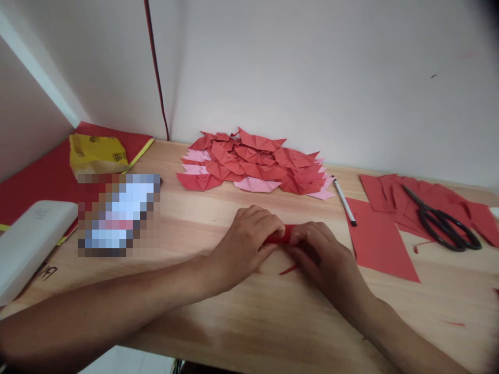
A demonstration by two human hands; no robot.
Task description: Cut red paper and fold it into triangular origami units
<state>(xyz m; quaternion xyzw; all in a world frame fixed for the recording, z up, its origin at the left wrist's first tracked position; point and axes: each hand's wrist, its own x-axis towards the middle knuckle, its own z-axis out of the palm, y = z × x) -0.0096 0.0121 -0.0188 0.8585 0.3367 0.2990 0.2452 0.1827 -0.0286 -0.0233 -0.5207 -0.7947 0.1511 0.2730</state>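
Observation:
Between my two hands is a small folded piece of red paper (287, 235), mostly covered by fingers. My left hand (249, 244) pinches its left end, thumb below and fingers above. The right end is gripped by my right hand (325, 254), with fingers curled over it. A thin red paper scrap (288, 270) lies on the wooden table just below. Behind the hands sits a pile of folded red and pink paper pieces (253, 161) with pointed ends, against the wall.
To the right are a white pen (343, 200), a red paper sheet (382, 239), cut red papers (436, 202) and black-handled scissors (444, 223). On the left lie a blurred-out phone (120, 215), a white power bank (37, 244) and a yellow packet (97, 151).

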